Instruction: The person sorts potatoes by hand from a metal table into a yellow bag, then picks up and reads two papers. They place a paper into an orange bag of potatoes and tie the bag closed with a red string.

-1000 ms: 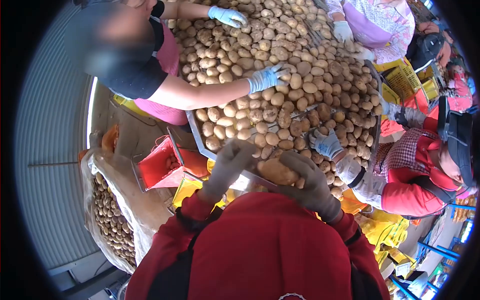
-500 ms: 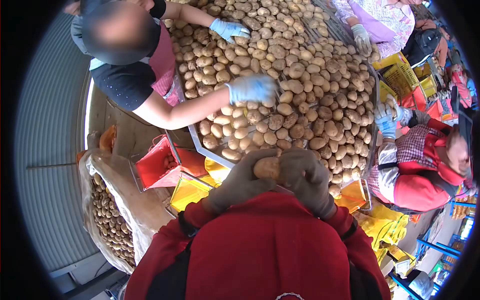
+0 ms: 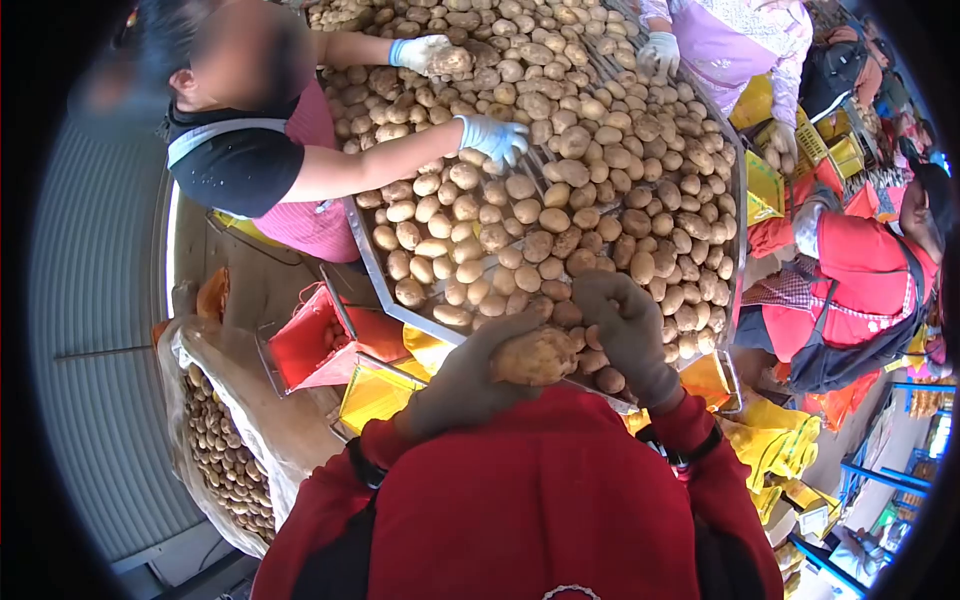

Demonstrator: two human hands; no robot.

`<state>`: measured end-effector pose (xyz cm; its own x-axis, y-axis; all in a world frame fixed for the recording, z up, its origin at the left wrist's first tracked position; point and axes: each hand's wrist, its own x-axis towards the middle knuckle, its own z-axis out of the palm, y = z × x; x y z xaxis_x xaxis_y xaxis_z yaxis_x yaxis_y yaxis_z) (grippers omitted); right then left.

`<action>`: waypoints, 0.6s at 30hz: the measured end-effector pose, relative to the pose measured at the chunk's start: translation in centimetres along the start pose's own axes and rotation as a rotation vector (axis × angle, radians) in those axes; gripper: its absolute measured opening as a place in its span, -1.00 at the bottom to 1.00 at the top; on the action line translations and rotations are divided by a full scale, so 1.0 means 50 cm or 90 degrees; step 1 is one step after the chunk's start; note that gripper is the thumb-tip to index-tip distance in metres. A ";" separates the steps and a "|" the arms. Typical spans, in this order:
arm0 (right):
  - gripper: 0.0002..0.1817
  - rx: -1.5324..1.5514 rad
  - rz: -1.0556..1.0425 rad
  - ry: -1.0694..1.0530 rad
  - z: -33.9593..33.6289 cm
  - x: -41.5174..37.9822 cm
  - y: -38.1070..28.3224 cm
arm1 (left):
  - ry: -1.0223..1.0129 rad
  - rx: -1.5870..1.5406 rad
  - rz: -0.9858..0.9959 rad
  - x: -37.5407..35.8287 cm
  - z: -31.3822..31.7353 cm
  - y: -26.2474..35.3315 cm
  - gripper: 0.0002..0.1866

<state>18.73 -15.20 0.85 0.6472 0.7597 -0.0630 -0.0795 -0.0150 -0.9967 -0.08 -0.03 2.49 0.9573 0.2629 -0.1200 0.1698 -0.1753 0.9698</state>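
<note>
My left hand [image 3: 465, 375], in a dark grey glove, is closed around a large potato [image 3: 537, 357] with brown patches, just in front of my chest. To its right, my right hand [image 3: 630, 330], gloved the same way, is raised over the near edge of the heap with fingers bent and apart. No potato shows in that hand, though part of its palm is turned away. Loose potatoes [image 3: 640, 225] of mixed size and dirtiness cover the metal-rimmed sorting table [image 3: 375, 270] beyond both hands.
Across to the left, a co-worker's gloved hands [image 3: 495, 140] are among the potatoes. Other workers stand at the far right. A red bin [image 3: 310, 345], a yellow bin [image 3: 375, 395] and a large sack of potatoes [image 3: 225, 450] are at left; yellow bags [image 3: 770, 440] lie at right.
My right hand has come off the potato and moved slightly right and up; my left hand keeps it, now more exposed. The left co-worker's far hand now holds a potato. The right-hand worker has turned away.
</note>
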 end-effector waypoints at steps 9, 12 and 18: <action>-0.75 -0.054 -0.349 -0.107 0.020 -0.040 0.014 | 0.010 -0.249 0.019 -0.007 0.017 -0.019 -0.22; -0.64 -0.027 -0.012 -0.099 0.007 -0.034 0.010 | -0.033 -0.226 0.001 -0.014 0.003 -0.015 -0.21; -0.31 0.128 0.144 -0.227 0.021 -0.055 -0.022 | -0.052 0.140 0.130 0.021 -0.023 0.013 -0.19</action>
<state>16.24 -16.62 2.20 0.2979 0.9287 -0.2209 -0.3572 -0.1062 -0.9280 0.79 1.20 3.25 0.9910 0.1254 0.0476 0.0095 -0.4200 0.9075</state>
